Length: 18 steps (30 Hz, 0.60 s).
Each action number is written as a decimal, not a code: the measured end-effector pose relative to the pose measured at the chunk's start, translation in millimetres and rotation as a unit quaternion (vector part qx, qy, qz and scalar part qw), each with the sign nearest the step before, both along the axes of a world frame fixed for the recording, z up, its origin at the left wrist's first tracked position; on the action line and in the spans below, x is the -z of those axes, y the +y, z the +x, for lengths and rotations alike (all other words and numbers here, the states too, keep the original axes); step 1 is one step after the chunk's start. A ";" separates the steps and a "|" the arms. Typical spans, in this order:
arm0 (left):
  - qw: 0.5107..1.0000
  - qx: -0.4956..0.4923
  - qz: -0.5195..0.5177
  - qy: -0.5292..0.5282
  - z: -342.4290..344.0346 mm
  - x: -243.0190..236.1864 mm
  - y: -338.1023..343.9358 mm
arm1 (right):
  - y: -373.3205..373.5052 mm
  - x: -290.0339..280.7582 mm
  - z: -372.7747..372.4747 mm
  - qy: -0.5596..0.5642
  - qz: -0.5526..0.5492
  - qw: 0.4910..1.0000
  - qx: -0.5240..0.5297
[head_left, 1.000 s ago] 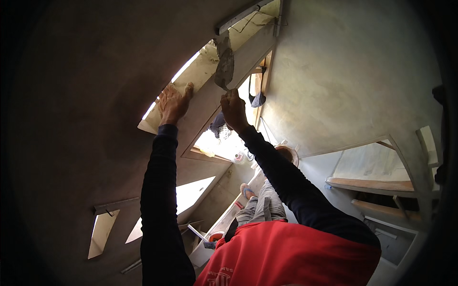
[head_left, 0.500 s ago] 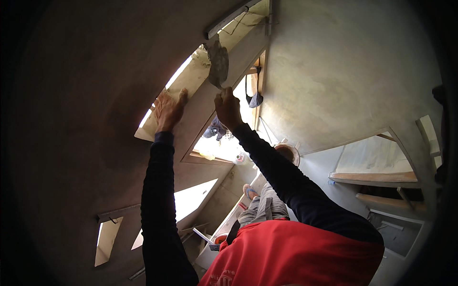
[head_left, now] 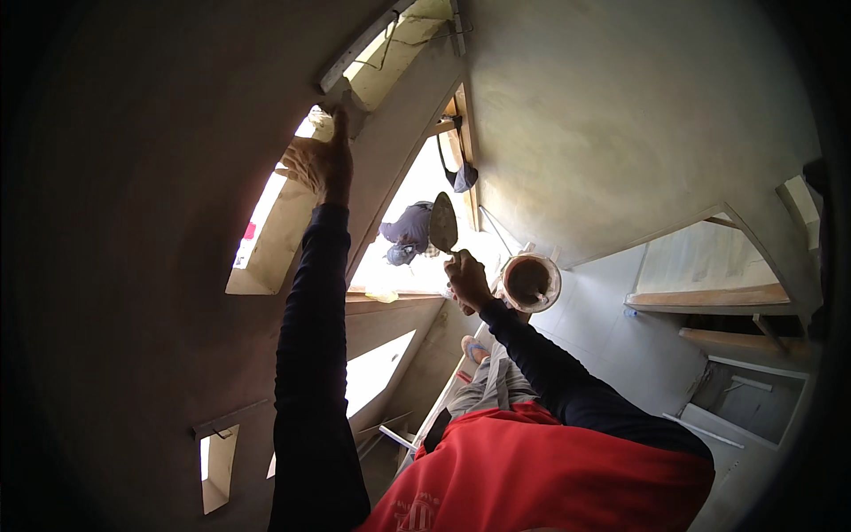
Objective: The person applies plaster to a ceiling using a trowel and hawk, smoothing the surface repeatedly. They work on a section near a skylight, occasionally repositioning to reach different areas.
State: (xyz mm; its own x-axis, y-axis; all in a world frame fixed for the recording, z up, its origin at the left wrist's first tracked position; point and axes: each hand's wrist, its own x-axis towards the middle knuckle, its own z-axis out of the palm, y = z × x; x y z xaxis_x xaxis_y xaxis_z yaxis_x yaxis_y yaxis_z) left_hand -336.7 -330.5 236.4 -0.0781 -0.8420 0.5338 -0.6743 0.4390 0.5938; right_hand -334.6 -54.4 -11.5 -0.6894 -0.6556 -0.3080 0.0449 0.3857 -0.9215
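Observation:
My right hand [head_left: 468, 279] is closed round the handle of a pointed trowel [head_left: 443, 223]. The blade is upright, smeared grey, and away from the wall. My left hand [head_left: 321, 167] reaches up to a narrow slot in the wall [head_left: 168, 177], its thumb up and fingers spread at the slot's edge. I cannot tell how firmly it touches the edge. Just beyond the thumb is a grey patch of wet-looking mortar [head_left: 355, 113] on the slot's inner side. A round bucket [head_left: 551, 288] with mortar inside stands beside my right hand.
A metal bar [head_left: 363, 51] with bent wire lies across the slot's upper part. Through the larger window a person in dark clothing [head_left: 409, 232] bends over outside. A dark bag [head_left: 462, 178] hangs at the window frame. My foot [head_left: 474, 348] stands on a narrow plank.
My right hand has come down from the slot with the trowel, toward the bucket. My left hand has moved up along the slot toward the mortar patch. The view has shifted slightly.

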 end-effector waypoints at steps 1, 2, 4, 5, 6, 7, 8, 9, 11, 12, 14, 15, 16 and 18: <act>1.000 -0.019 -0.001 0.007 -1.6 0.7 -1.4 | 7.7 2.3 -3.3 0.017 -0.004 1.000 0.015; 1.000 0.006 0.005 0.020 -2.0 1.0 -2.4 | 14.2 3.7 -7.3 0.015 0.015 0.999 0.029; 0.998 0.045 0.016 0.042 -0.1 2.5 -1.9 | 24.8 3.3 -15.6 0.004 0.023 0.999 0.044; 1.000 0.003 0.004 -0.005 0.9 3.7 -0.8 | 27.0 1.1 -19.9 0.016 0.009 0.999 0.045; 1.000 0.011 0.001 0.000 0.9 4.6 -0.6 | 27.4 -2.5 -23.7 0.002 0.025 0.999 0.047; 1.000 0.019 -0.001 0.004 1.0 5.4 -0.6 | 24.8 -7.6 -27.3 0.018 0.005 0.999 0.047; 1.000 0.024 -0.015 0.009 0.9 6.2 -0.7 | 19.5 -14.2 -30.6 0.022 0.000 0.999 0.048; 1.000 0.015 0.006 -0.021 0.3 7.3 -0.8 | 12.3 -22.0 -34.3 0.019 -0.001 0.999 0.048; 0.996 -0.013 0.019 -0.081 1.2 9.7 0.1 | -7.9 -41.6 -40.4 0.060 -0.041 0.997 0.026; 0.996 -0.009 0.024 -0.084 3.0 11.3 1.6 | -20.1 -53.0 -43.2 0.077 -0.060 0.995 0.015; 0.995 -0.007 0.040 -0.087 10.5 15.6 8.4 | -45.3 -77.9 -47.9 0.257 -0.166 0.952 -0.011; 0.996 0.015 0.034 -0.084 17.8 17.6 12.9 | -59.1 -90.9 -50.1 0.329 -0.215 0.919 -0.025; 0.995 0.026 0.040 -0.088 26.3 18.8 17.8 | -72.2 -104.5 -52.2 0.382 -0.207 0.900 -0.047; 0.993 0.052 0.037 -0.095 45.1 19.1 26.5 | -97.2 -131.6 -55.0 0.447 -0.170 0.873 -0.098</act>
